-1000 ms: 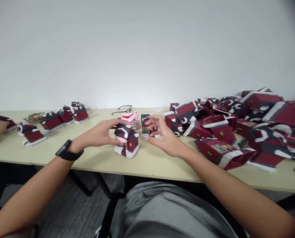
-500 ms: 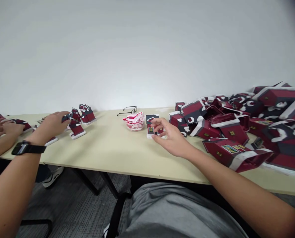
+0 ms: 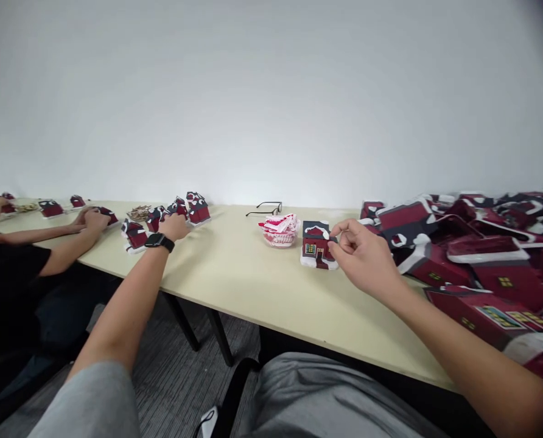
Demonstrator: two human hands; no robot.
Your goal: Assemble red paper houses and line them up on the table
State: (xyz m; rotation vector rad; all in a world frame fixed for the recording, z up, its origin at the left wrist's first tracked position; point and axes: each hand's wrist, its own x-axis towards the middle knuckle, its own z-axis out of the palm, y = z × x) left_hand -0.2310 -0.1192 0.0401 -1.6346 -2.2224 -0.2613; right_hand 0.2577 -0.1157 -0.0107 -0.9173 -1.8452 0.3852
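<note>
A small red house with a dark snowy roof (image 3: 315, 244) stands on the beige table (image 3: 253, 286). My right hand (image 3: 366, 258) pinches its right side between thumb and forefinger. My left hand (image 3: 173, 226), with a black watch on the wrist, is stretched far left and lies curled against a row of similar small houses (image 3: 188, 207). Its fingers are turned away from me, so I cannot tell whether it holds one.
A big pile of larger red houses (image 3: 463, 255) fills the table's right side. Black glasses (image 3: 265, 210) and a bowl of red-and-white pieces (image 3: 279, 230) sit behind the middle. Another person in a black shirt has a hand (image 3: 91, 219) on houses at the far left.
My left hand carried a small house from the table's middle to the row at the left. My right hand closed on the other small house. My view swung left.
</note>
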